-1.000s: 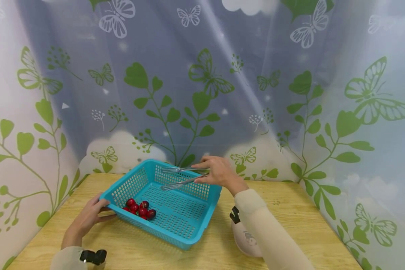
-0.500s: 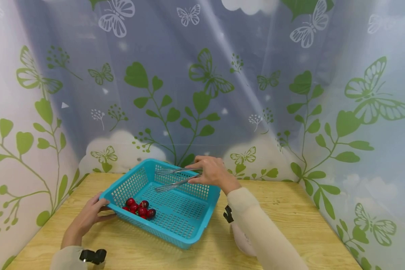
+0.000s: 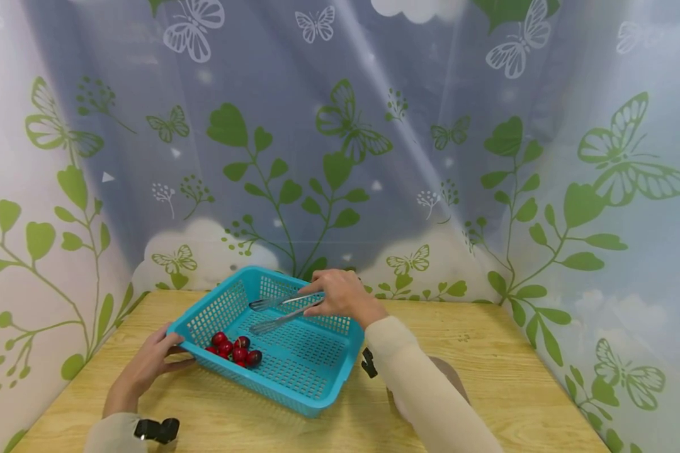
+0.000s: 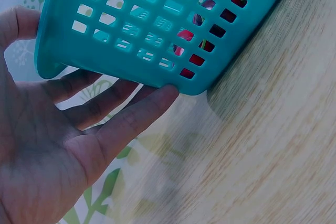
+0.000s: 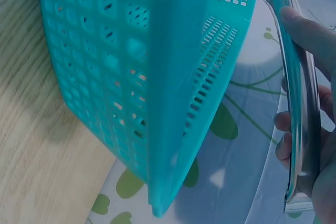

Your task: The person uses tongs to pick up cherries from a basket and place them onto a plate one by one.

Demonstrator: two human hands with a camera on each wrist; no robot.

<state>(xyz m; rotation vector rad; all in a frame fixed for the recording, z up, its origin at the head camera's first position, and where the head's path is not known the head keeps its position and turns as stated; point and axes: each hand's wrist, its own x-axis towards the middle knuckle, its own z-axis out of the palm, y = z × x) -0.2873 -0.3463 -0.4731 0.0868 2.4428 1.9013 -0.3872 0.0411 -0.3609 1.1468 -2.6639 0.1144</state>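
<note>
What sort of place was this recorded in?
Probably a makeshift recording booth: butterfly-and-leaf printed sheeting stands behind and to both sides of a wood-grain table, and black devices show at both wrists.

Place: a small screened-off booth (image 3: 544, 251); home, lab or shop cannot be told
Surround: shiny blue-and-white sheeting (image 3: 408, 170) printed with green leaves and butterflies, on three sides
Surface: yellow wood-grain worktop (image 3: 493, 352), reaching the sheeting
</note>
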